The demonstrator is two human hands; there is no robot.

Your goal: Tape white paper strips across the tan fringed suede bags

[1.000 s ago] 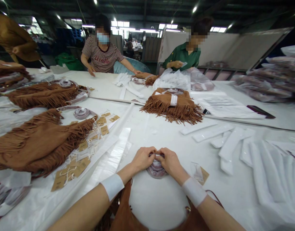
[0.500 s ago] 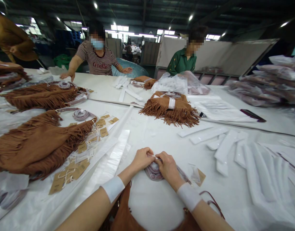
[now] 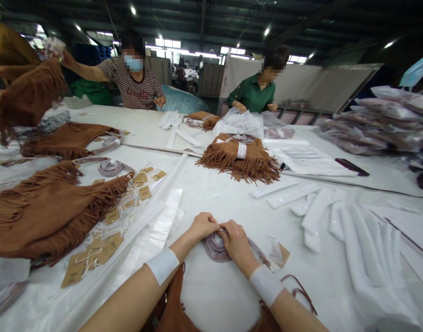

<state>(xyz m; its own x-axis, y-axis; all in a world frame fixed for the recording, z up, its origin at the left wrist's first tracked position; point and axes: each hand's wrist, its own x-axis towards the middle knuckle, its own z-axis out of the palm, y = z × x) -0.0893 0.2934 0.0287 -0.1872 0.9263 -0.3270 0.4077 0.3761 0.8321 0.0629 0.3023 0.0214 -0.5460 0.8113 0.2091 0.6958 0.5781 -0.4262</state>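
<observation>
Nearer than the left hand [image 3: 204, 227] and right hand [image 3: 235, 237], a brown bag [image 3: 179, 302] is lying. The round strap coil [image 3: 214, 250] is sitting just under both hands, which are pinching narrow at its far edge. Its tail [image 3: 260, 252] is running out right of the right hand. Farther right, clear bags [image 3: 394, 110] are holding pinkish things [image 3: 367, 103].

At one wrapped coil [image 3: 214, 250] are one left hand [image 3: 203, 226] and one right hand [image 3: 236, 240], with two white wristbands [image 3: 162, 266] on its nearer side. Beyond the coil are three nearby co-workers [image 3: 138, 94]. To its right lies one brown tag [image 3: 284, 256]; the tags [image 3: 112, 246] at its left overlap too much for counting.
</observation>
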